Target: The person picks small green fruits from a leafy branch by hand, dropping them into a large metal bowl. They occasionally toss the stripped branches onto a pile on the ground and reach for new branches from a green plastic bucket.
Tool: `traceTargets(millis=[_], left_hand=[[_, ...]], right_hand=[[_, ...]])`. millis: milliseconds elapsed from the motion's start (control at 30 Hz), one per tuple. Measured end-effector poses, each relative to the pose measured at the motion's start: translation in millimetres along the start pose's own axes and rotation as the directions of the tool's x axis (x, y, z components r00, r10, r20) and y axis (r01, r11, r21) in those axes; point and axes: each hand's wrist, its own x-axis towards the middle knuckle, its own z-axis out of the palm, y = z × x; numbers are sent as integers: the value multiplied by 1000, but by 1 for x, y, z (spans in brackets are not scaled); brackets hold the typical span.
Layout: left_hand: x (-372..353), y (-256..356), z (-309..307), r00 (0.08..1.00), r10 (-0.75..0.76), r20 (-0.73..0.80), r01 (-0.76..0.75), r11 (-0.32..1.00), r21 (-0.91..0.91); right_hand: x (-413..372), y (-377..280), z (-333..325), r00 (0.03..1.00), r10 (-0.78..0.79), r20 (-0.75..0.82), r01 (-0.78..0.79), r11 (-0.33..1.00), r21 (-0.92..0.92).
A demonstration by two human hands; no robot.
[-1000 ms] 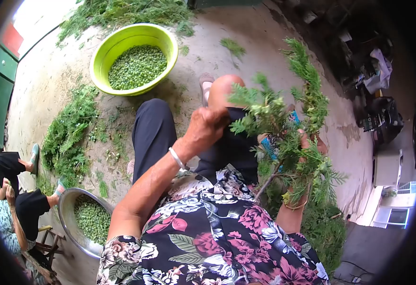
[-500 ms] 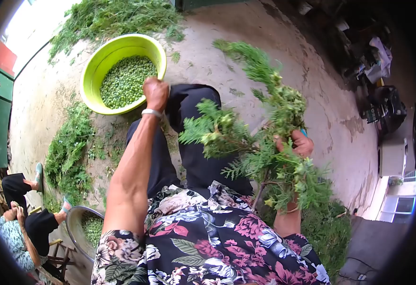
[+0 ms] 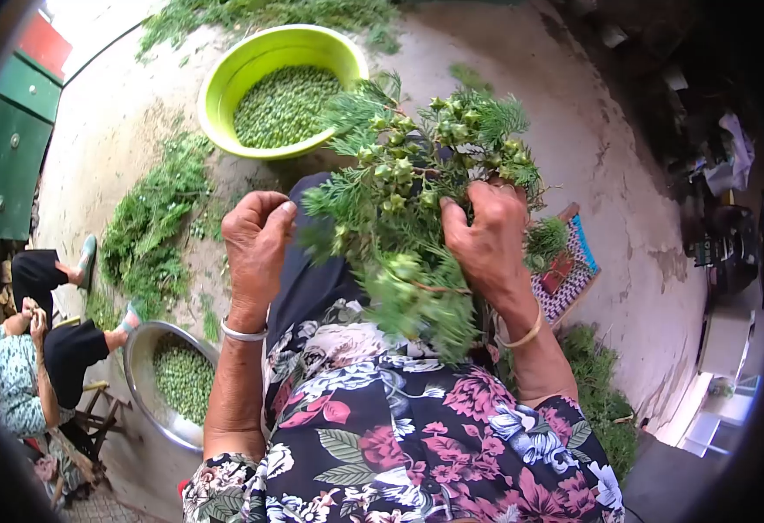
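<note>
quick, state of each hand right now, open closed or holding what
Left hand: curled closed; whether anything small is inside cannot be told.
Right hand: closed, holding the leafy branch.

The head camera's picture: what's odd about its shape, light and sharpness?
In the head view, straight edges bow and the rim fades to black; the top-left corner is washed out, the upper right dark; the lower sprig of the held branch smears, probably from motion, while the cones above look sharper.
</note>
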Motion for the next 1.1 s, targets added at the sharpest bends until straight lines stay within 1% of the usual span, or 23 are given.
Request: traceTargets(millis=[33, 67, 100, 133, 200, 267, 333, 400, 467, 533, 567, 600, 633, 667, 733, 767, 800, 900, 933, 1000, 1033, 1067, 1100], left_hand=[[-2, -2, -3, 996, 80, -35, -73, 984, 163], [-3, -3, -4, 985, 163, -52, -138, 936, 324], [-7, 0, 1, 988, 153, -24, -139, 947, 291], [-11, 1, 6, 990, 137, -25, -123, 947, 298], [-18, 5, 17, 981, 97, 167, -142, 948, 284], [-25, 5, 25, 979, 40, 198, -106, 936, 336], [-33, 6, 29, 980, 115, 165, -174, 895, 410], [-41, 10, 26, 981, 104, 167, -165, 897, 411], [-45, 8, 25, 972, 103, 210, -194, 857, 477], [-44, 7, 25, 981, 46, 187, -119, 910, 398], [-44, 8, 21, 947, -213, 242, 148, 954, 261], [-45, 9, 19, 835, -440, 331, 419, 898, 135], [-46, 5, 17, 783, -451, 428, 452, 886, 105], [-50, 6, 19, 781, -452, 430, 453, 885, 106], [-55, 9, 24, 841, -357, 406, 412, 909, -56], [-55, 12, 22, 841, -387, 378, 432, 901, -40], [-56, 13, 21, 841, -388, 377, 434, 900, -41], [-58, 19, 21, 939, -143, 311, 59, 962, 265], [-58, 18, 22, 939, -138, 314, 53, 964, 262], [-61, 14, 24, 962, -53, 267, -3, 979, 204], [-62, 14, 22, 962, -52, 266, -3, 979, 204], [-62, 15, 19, 959, -76, 273, 26, 983, 181], [-61, 15, 17, 954, -97, 283, 54, 986, 158]], right_hand=[[-3, 3, 13, 1000, 3, 15, -4, 1000, 10], [-6, 7, 26, 998, -52, -38, 49, 996, -76], [-10, 11, 37, 990, -110, -85, 95, 982, -164], [-15, 15, 48, 992, -103, -71, 91, 983, -157], [-23, 22, 67, 997, -61, -38, 55, 987, -151], [-26, 21, 75, 999, -35, -36, 32, 994, -104], [-25, 20, 74, 999, -23, -47, 25, 999, 45], [-22, 13, 72, 994, -71, -79, 79, 992, 95], [-21, 8, 73, 981, -28, 191, -8, 983, 184], [-17, 8, 76, 966, -61, 252, 10, 980, 200], [-12, 6, 73, 969, -105, 225, 50, 970, 237], [-8, 5, 67, 970, -145, 197, 88, 959, 271], [-5, 0, 56, 964, -130, 233, 59, 955, 291], [-5, -2, 49, 964, -128, 234, 56, 956, 289], [-7, -5, 36, 982, -177, 74, 126, 887, 444], [-6, -6, 25, 953, -303, 20, 265, 861, 434], [-12, -10, 22, 952, -304, 22, 265, 861, 435], [-26, -16, 22, 916, -284, 283, 52, 785, 618], [-30, -15, 22, 917, -283, 279, 56, 787, 614], [-36, -13, 21, 811, -289, 508, -81, 805, 588], [-40, -10, 27, 850, -336, 406, -1, 769, 639], [-40, -11, 26, 850, -337, 404, 1, 769, 639], [-41, -13, 25, 841, -248, 481, -183, 706, 684]])
